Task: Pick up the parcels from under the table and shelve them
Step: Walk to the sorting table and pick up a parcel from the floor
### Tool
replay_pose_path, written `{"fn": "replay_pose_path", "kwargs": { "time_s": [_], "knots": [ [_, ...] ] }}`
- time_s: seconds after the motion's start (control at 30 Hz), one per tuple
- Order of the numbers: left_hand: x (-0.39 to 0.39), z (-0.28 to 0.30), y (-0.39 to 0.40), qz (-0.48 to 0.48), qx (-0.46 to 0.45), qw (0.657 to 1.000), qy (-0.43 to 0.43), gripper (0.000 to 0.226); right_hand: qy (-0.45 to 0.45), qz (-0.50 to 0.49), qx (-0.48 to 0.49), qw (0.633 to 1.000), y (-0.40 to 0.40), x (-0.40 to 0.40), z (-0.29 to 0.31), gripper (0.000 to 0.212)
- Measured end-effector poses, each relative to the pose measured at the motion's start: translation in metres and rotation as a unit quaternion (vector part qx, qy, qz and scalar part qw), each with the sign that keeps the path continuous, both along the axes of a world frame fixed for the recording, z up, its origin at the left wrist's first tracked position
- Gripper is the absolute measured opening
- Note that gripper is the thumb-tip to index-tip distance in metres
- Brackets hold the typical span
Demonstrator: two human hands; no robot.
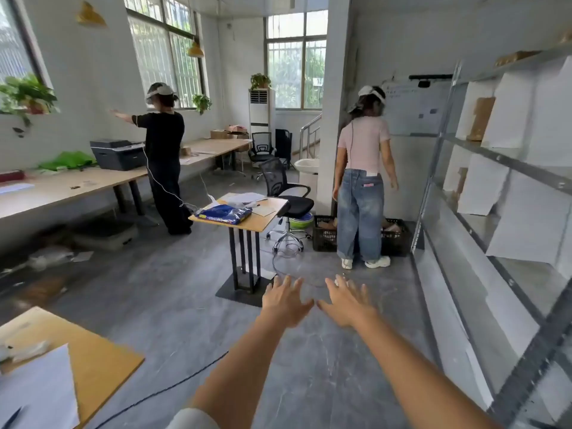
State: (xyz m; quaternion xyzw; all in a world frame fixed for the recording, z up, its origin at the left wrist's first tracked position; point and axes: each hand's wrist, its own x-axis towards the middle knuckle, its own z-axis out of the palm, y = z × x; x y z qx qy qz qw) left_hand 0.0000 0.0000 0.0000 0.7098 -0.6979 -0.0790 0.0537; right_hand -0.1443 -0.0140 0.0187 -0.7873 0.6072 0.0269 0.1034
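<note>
My left hand (285,300) and my right hand (346,300) are stretched out side by side over the grey floor, fingers spread, holding nothing. A metal shelf rack (483,151) runs along the right wall with brown parcels (480,118) and white sheets on its levels. A wooden table corner (102,360) with paper on it lies at the lower left. Pale parcels or bags (51,257) lie blurred on the floor under the long table (77,185) at the left.
A small table (263,221) with a blue packet stands ahead on a black base, an office chair (289,201) behind it. Two people stand in the room, one beside black crates (325,235) near the rack. A black cable (161,390) crosses the floor.
</note>
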Motion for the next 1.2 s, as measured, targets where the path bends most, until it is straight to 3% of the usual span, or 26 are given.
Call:
{"fn": "replay_pose_path", "kwargs": {
  "time_s": [0.57, 0.9, 1.2],
  "knots": [
    [0.148, 0.011, -0.205, 0.197, 0.024, 0.98, 0.002, 0.059, 0.032, 0.185, 0.002, 0.982, -0.269, 0.147, 0.013, 0.069],
    [0.307, 0.003, -0.339, 0.263, 0.013, 0.965, 0.002, 0.06, 0.069, 0.249, -0.037, 0.965, -0.416, 0.315, 0.009, 0.067],
    [0.458, -0.006, -0.419, 0.351, 0.019, 0.936, -0.001, 0.063, 0.048, 0.343, -0.031, 0.938, -0.521, 0.478, 0.005, 0.068]
  ]
}}
